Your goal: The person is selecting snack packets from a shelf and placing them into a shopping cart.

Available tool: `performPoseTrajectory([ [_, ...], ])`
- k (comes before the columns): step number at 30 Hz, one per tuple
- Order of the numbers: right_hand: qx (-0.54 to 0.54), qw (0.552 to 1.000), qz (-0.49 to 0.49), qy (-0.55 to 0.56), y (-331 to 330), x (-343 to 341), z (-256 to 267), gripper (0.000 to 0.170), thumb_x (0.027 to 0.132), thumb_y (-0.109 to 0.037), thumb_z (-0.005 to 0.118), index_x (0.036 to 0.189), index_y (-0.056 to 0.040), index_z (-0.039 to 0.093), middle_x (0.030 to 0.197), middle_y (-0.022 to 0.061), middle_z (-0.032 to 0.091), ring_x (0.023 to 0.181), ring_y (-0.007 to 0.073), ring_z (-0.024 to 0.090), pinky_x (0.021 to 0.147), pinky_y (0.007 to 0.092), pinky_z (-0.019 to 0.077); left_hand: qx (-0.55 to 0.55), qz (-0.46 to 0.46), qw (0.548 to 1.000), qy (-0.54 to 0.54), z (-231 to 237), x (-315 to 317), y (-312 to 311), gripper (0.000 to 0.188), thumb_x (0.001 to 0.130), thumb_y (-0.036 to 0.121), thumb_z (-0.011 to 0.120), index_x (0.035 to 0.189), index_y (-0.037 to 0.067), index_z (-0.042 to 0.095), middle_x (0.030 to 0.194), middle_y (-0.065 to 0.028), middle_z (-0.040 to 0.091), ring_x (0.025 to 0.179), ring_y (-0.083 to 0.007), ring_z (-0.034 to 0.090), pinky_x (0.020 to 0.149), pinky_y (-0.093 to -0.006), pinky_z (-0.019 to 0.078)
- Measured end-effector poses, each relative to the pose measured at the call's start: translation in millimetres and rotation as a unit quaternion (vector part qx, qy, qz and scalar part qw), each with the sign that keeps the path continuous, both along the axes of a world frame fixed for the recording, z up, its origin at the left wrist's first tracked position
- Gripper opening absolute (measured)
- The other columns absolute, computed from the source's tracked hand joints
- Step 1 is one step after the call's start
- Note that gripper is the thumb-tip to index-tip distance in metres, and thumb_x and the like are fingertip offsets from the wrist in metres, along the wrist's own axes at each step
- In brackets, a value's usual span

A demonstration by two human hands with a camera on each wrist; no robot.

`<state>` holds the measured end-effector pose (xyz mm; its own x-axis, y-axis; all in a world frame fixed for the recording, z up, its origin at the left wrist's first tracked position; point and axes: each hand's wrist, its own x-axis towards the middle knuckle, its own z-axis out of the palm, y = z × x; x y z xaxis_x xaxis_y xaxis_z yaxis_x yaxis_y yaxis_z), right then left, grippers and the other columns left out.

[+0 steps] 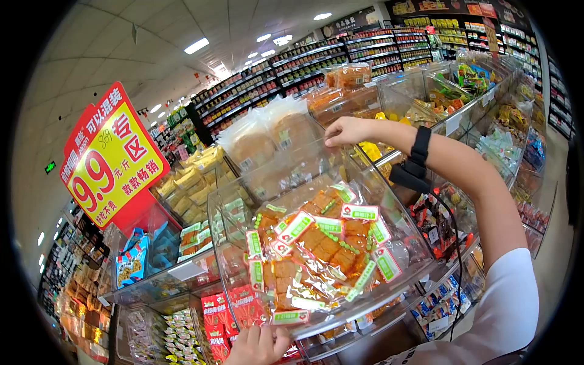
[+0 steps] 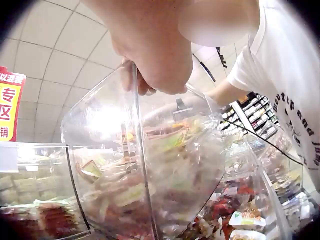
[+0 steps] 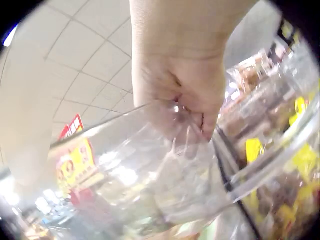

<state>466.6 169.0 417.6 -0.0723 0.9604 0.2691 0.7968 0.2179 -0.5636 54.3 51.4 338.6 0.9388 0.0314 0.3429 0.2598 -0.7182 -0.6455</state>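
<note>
A clear plastic bin fills the middle of the head view, tilted toward me. Inside it are several glossy packs of orange-brown snacks with green and white labels. My left hand grips the bin's near left edge; in the left wrist view its fingers curl over the rim. At the far right corner, my right hand pinches the rim. The right wrist view has that hand's thumb and fingers bent over the clear wall.
A red and yellow price sign stands at the left. Neighbouring bins hold red packets, yellow packs and large pale bags. More bins run off to the right. Tall shelves of jars line the back.
</note>
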Motion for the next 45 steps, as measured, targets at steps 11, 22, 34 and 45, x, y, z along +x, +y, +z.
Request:
performPoseTrajectory([
  [11,0.042,0.999,-0.012,0.006,-35.3,-19.0,-13.1,0.009,0.066,-0.011,0.058,0.072,-0.0033,0.06,0.062,0.006,0.059,0.057,0.0113,0.057,0.052,0.0241,0.0447,0.051,-0.066,0.996,-0.034,0.6,-9.0,-42.5,0.012,0.071,0.016,0.05,0.068,0.006,0.045,0.055,-0.0032,0.038,0.049,-0.0134,0.04,0.042,-0.0253,0.032],
  [22,-0.046,0.985,-0.046,-0.162,-189.7,-83.3,36.2,0.009,0.067,-0.008,0.058,0.074,-0.0032,0.059,0.063,0.0043,0.059,0.059,0.0104,0.056,0.053,0.0236,0.0445,-0.049,-0.138,0.988,-0.042,36.7,-76.1,-168.5,0.009,0.07,0.012,0.048,0.067,0.004,0.046,0.053,-0.0001,0.033,0.046,-0.0102,0.036,0.039,-0.0218,0.027],
  [34,-0.136,0.986,-0.078,-0.062,-327.7,-88.8,-25.2,0.004,0.068,-0.004,0.057,0.072,-0.0022,0.058,0.063,0.0024,0.057,0.059,0.0082,0.053,0.053,0.0222,0.0423,-0.041,-0.161,0.984,-0.062,-1.1,-105.4,-280.9,0.01,0.068,0.015,0.047,0.07,0.007,0.043,0.057,-0.0017,0.035,0.046,-0.0106,0.034,0.04,-0.0207,0.0269],
  [45,-0.145,0.988,-0.039,-0.042,-376.1,-93.7,-113.3,0.006,0.066,-0.006,0.059,0.071,-0.0016,0.058,0.062,0.006,0.057,0.059,0.0105,0.054,0.054,0.0244,0.0424,-0.009,-0.074,0.997,0.006,-41.4,-98.6,-382.1,0.009,0.074,0.015,0.042,0.075,0.006,0.046,0.059,-0.0021,0.04,0.049,-0.0104,0.041,0.042,-0.021,0.0307],
])
